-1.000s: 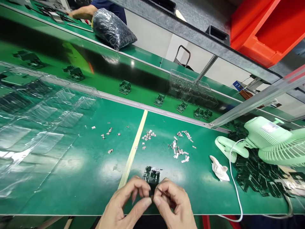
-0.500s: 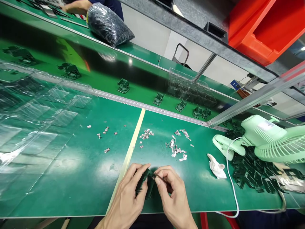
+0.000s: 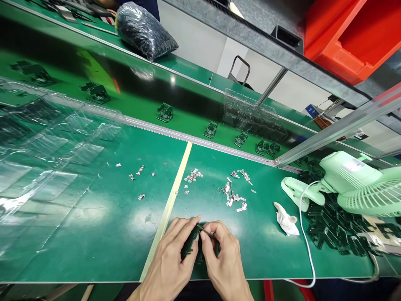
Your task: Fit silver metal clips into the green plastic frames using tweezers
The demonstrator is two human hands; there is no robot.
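My left hand (image 3: 173,255) is closed around a dark green-black plastic part (image 3: 189,242), close to the table's front edge. Beside it, my right hand (image 3: 223,251) pinches a thin brownish strip-like piece (image 3: 205,230), its tip against the upper end of the dark part. The fingers hide most of both pieces. Beyond the hands lie small silvery metal clips (image 3: 193,175) in a loose pile, and another scatter of longer metal pieces (image 3: 232,195) to the right. Several more clips (image 3: 140,170) are spread left of the yellow tape (image 3: 175,184).
Clear plastic trays (image 3: 56,167) cover the left side. Dark plastic parts (image 3: 164,112) stand on the belt behind the metal rail. To the right are a crumpled white cloth (image 3: 285,219), a green clip fan (image 3: 347,175) with its cord, and a heap of dark parts (image 3: 335,230).
My right hand has moved slightly left, closer to my left hand, bringing the thin piece further against the dark part. The whole view has shifted a little.
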